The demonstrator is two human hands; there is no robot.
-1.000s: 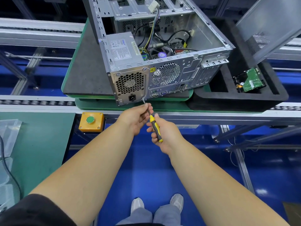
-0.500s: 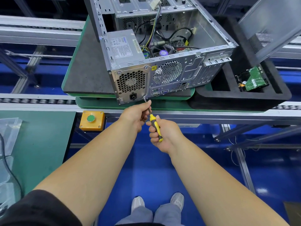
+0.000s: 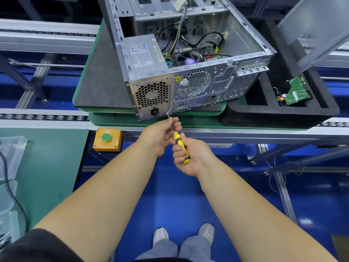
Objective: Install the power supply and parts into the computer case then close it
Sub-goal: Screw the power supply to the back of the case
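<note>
Power supply (image 3: 151, 95) in case (image 3: 217, 82); right hand (image 3: 190, 157) grips screwdriver (image 3: 181, 146), left hand (image 3: 160, 135) fingers pinch shaft; button box (image 3: 107, 138) beside

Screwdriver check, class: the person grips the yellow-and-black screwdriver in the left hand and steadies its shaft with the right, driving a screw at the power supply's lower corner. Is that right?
The hands are swapped. In the head view, the right hand grips the screwdriver; the left hand steadies the shaft at the power supply's lower corner.

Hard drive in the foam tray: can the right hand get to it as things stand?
Probably not yet: the right hand grips the screwdriver. The hard drive lies uncovered in its tray pocket.
</note>
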